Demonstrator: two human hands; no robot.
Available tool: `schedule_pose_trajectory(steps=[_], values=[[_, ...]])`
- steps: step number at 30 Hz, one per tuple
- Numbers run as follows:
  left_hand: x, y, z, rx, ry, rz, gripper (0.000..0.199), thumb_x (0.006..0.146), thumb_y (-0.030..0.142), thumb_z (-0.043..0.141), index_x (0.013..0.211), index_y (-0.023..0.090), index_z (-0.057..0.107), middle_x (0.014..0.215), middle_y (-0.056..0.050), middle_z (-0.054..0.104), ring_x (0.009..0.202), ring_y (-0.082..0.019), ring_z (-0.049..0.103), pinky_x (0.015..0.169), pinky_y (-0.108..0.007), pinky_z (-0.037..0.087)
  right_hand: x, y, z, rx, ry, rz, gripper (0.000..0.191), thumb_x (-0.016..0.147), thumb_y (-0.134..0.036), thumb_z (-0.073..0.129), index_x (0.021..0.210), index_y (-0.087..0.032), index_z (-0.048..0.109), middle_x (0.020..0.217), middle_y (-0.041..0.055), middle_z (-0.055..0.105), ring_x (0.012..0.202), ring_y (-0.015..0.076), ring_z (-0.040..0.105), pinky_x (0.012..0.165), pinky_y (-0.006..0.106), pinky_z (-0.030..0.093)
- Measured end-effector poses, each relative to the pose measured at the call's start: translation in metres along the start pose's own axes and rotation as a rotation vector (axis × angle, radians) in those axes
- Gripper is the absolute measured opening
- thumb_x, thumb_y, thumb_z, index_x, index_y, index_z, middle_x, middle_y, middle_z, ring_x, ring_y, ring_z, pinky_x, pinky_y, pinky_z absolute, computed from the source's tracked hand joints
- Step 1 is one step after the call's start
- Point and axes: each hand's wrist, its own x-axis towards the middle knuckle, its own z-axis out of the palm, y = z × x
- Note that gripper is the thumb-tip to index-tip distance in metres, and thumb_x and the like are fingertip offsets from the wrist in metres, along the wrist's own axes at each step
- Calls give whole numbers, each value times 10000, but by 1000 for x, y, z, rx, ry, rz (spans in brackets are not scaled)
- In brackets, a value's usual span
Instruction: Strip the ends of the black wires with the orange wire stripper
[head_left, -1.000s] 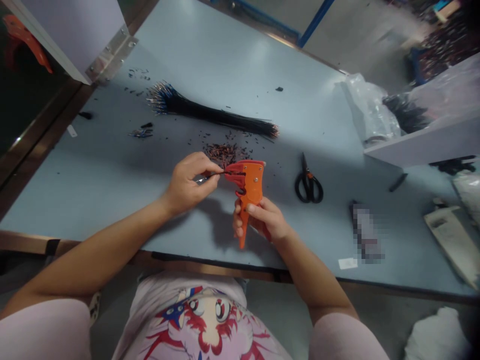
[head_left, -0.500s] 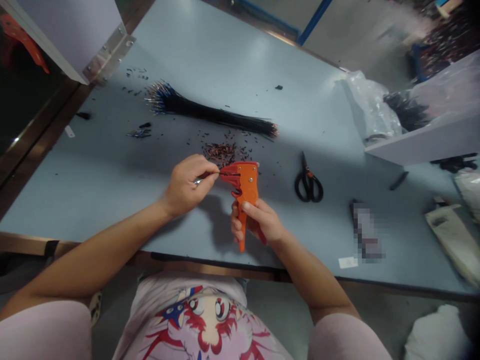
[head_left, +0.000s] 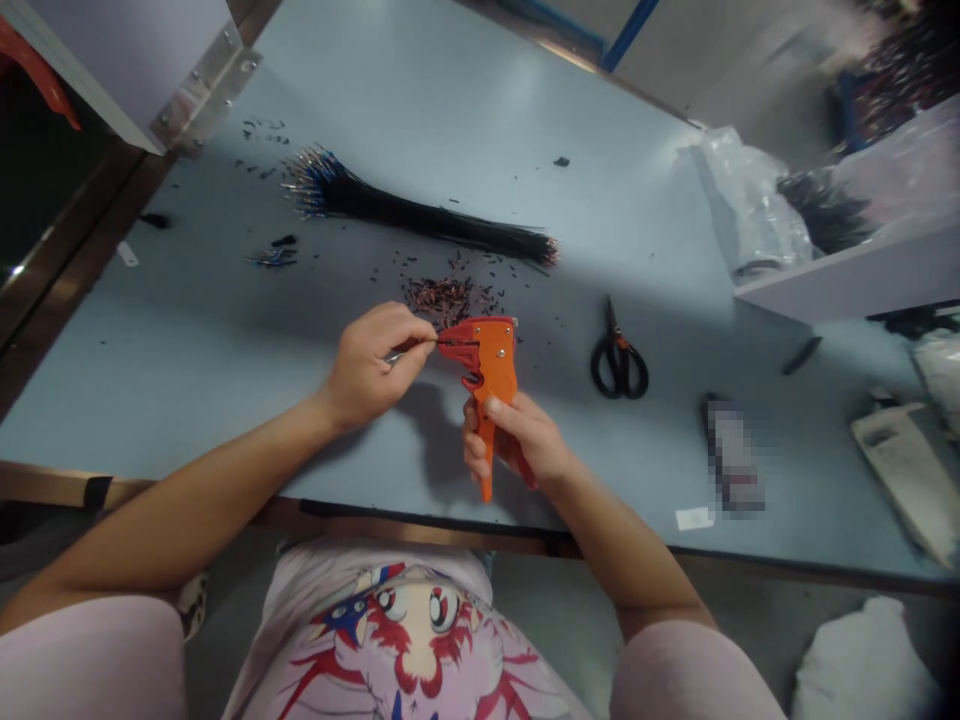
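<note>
The left hand (head_left: pixel 367 375) pinches a thin black wire (head_left: pixel 424 342) into an orange wire stripper (head_left: pixel 495 365), gripped by the right hand (head_left: pixel 517 445). A slipped pinch could nick the wire.

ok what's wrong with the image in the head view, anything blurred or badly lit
Head view: a pixelated patch masks something on the tabletop; the far top-right pile is blurred; the orange wire stripper casts a soft shadow; wide-angle distortion skews the near table edge.
</note>
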Motion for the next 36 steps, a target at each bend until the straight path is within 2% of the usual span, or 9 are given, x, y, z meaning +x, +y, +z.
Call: schedule_pose_trajectory(steps=[6,11,13,20,23,26,28,32,36], values=[[0,0,0,-10,8,5,117,825,185,540,729,199,605,658,-2,573,624,-130,500,630,-271,407,1,1,-1,3,-6,-11,376,809,-484,650,771,-126,539,585,-6,563,445,121,562,460,289,531],[-1,-1,2,-26,22,4,107,821,166,550,739,191,616,663,3,573,625,-121,504,627,-262,405,4,4,5,64,21,-61,403,800,-515,643,712,-151,497,495,-54,472,344,75,427,349,232,451],[0,-1,1,-35,26,-20,104,820,177,558,740,194,622,668,4,578,622,-119,508,628,-264,406,4,4,6,64,23,-71,396,790,-513,657,735,-150,509,508,-45,494,355,84,447,365,247,470],[6,-8,-4,-106,119,-170,85,790,214,612,716,204,652,668,12,598,618,-114,507,610,-259,401,-2,-27,-17,174,169,-163,352,804,-509,629,774,-179,509,548,-58,481,379,81,448,401,255,512],[5,-10,0,-218,63,-252,76,781,234,633,732,192,675,679,11,617,621,-106,523,597,-244,400,-2,-33,-25,154,176,-76,295,814,-448,622,819,-162,547,608,-14,570,463,126,550,472,310,554],[3,-9,4,-284,35,-337,101,781,266,644,765,178,692,728,0,654,671,-110,568,629,-232,424,0,-29,-25,87,112,55,280,790,-386,647,872,-126,583,720,62,656,597,193,643,574,376,578],[2,-7,5,-304,33,-362,121,782,284,649,777,173,696,756,-5,671,700,-111,588,658,-225,442,1,-25,-24,80,80,92,301,781,-378,654,906,-109,601,764,86,674,649,213,664,622,393,578],[2,-6,6,-321,43,-361,144,787,306,647,778,170,694,755,-4,677,702,-107,593,677,-218,457,1,-22,-21,111,54,81,329,793,-397,634,943,-105,613,809,99,685,703,231,680,666,414,573],[2,-6,6,-340,61,-376,172,793,330,645,785,165,693,737,-7,677,686,-108,590,661,-217,455,2,-19,-21,85,43,3,330,774,-370,670,953,-97,617,821,100,691,714,239,689,664,408,571]])
